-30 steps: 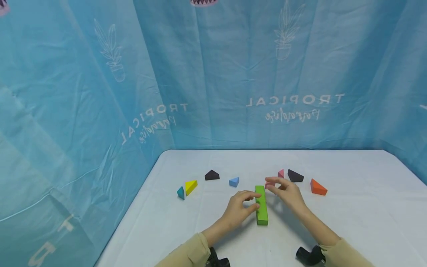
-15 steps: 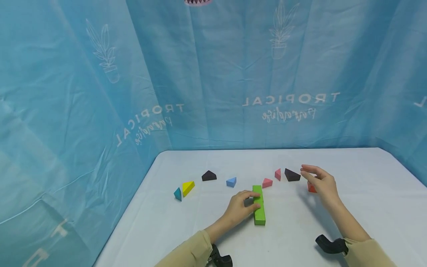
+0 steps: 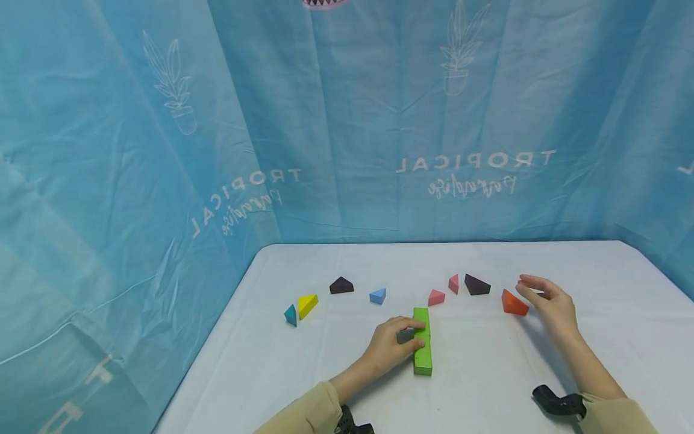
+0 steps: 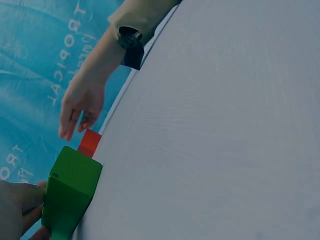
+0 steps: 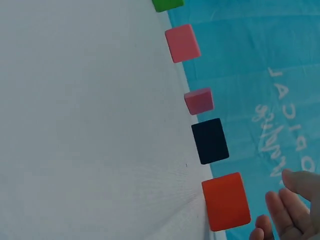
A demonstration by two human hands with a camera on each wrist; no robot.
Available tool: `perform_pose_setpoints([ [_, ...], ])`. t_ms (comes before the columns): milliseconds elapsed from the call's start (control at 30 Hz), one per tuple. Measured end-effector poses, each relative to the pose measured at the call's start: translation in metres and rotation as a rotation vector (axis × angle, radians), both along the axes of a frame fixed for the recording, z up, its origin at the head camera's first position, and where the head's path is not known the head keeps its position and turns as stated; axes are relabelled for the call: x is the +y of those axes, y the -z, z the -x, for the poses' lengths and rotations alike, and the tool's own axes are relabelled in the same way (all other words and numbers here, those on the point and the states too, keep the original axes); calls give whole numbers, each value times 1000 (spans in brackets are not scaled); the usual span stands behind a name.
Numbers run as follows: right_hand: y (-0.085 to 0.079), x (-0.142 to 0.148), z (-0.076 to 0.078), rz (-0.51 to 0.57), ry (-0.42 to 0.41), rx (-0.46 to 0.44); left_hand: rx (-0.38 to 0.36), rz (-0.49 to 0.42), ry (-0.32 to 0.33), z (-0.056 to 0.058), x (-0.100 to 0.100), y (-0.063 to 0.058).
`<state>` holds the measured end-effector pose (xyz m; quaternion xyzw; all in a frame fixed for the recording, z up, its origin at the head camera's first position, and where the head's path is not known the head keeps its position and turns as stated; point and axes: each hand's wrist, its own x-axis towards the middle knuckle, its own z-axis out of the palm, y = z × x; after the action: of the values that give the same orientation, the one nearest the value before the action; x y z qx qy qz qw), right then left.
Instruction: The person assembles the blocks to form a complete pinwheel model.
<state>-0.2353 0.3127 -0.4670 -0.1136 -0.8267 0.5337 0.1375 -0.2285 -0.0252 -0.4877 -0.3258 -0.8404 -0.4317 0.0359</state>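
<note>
A long green block, with what looks like a seam across its middle, lies lengthwise on the white table. My left hand touches its left side, finger and thumb tips spaced apart along it. In the left wrist view the green block shows its near end, with my fingers against one side. At the right, my right hand hovers beside an orange wedge block, fingers loosely bent around nothing. In the right wrist view these fingers stand apart from the orange block.
Behind the green block lie two pink blocks and a black block. Further left are a blue wedge, another black block, a yellow wedge and a teal wedge. A blue curtain hangs behind the table.
My right hand has left the pink block near the green one and moved right, past the orange wedge. Between the last two frames, the green block slid slightly toward me with my left hand.
</note>
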Motion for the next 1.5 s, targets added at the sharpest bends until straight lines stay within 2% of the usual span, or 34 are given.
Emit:
perform_pose_setpoints([
  [167,9,4,1,-33,-23,-6,4,-17,1,-1,-1,0],
  [400,16,6,5,-6,-40,-35,11,-26,-1,-1,0,2],
  [500,13,4,5,-9,-37,-23,17,-30,0,0,0,3],
  [667,-3,-13,9,27,-70,62,14,-40,0,0,-1,3],
  [867,-16,-48,20,67,-185,122,3,-37,3,0,-2,3],
  [967,-13,-66,27,151,-267,112,1,-34,4,0,-1,3],
  [1100,-2,-85,35,237,-367,66,8,-29,4,1,-1,3],
  [1233,12,-97,39,177,-436,55,23,-26,9,1,-2,4],
  [1500,22,-108,42,19,-443,85,77,-25,15,2,-2,5],
])
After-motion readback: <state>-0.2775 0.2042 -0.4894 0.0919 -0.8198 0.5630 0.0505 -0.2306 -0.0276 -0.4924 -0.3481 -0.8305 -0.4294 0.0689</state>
